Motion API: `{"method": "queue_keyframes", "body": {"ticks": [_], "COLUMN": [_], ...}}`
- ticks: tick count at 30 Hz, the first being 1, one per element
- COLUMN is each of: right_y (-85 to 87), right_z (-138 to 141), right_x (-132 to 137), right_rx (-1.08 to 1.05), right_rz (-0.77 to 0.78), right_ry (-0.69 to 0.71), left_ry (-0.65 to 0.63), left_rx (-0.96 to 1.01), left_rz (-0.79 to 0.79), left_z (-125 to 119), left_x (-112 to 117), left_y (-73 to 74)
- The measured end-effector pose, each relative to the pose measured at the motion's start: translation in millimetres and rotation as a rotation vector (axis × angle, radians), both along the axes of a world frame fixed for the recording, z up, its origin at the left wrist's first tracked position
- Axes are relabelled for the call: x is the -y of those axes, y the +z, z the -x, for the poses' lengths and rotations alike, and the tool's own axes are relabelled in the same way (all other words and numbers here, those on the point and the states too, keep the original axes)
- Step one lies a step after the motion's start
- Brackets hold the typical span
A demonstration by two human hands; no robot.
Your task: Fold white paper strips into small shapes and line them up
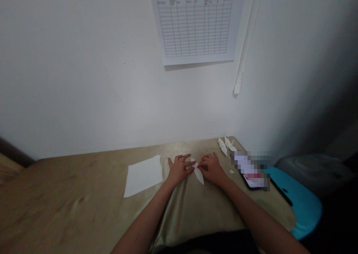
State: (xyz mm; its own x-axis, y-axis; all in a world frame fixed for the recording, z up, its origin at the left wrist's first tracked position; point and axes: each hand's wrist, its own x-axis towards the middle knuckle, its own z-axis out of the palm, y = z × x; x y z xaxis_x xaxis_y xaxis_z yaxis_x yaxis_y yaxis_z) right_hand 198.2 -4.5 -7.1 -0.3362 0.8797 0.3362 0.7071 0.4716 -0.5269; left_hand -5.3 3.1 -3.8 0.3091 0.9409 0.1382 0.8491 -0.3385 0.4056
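A small white folded paper (199, 175), narrow and pointed at its near end, lies on the table between my two hands. From the left, my left hand (179, 169) holds it down, thumb and index finger at its edge and upper part. My right hand (212, 167) pinches the opposite edge with thumb and fingertips. The fingers cover part of the upper folds. Left of my left hand lies a flat white sheet of paper (144, 176). Folded white paper shapes (227, 146) sit at the table's far right corner.
The table (84, 194) has a wrinkled tan cover and meets the wall. At right lie a phone (251, 188) with a blurred screen and a tiny paper scrap (231, 171). Beyond the right edge is a turquoise seat (304, 202). A printed chart (195, 27) hangs on the wall.
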Motion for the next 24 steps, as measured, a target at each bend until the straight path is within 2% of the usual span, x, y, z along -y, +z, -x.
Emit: {"method": "queue_keyframes", "body": {"ticks": [5, 9, 15, 24], "right_y": [-3.0, -6.9, -9.0, -8.1], "right_z": [-2, -3, -5, -11], "right_x": [-2, -5, -8, -10], "right_rx": [0.004, 0.038, 0.023, 0.046], "right_rz": [0.005, -0.011, 0.061, 0.097], "right_ry": [0.019, 0.037, -0.005, 0.051], "left_ry": [0.007, -0.004, 0.012, -0.11], "left_rx": [0.021, 0.033, 0.068, 0.059], "left_rz": [-0.031, 0.009, 0.007, 0.062], "left_z": [-2, -3, -4, 6], "left_x": [1, 1, 1, 1], "left_y": [3.5, 5.1, 4.1, 7.1]}}
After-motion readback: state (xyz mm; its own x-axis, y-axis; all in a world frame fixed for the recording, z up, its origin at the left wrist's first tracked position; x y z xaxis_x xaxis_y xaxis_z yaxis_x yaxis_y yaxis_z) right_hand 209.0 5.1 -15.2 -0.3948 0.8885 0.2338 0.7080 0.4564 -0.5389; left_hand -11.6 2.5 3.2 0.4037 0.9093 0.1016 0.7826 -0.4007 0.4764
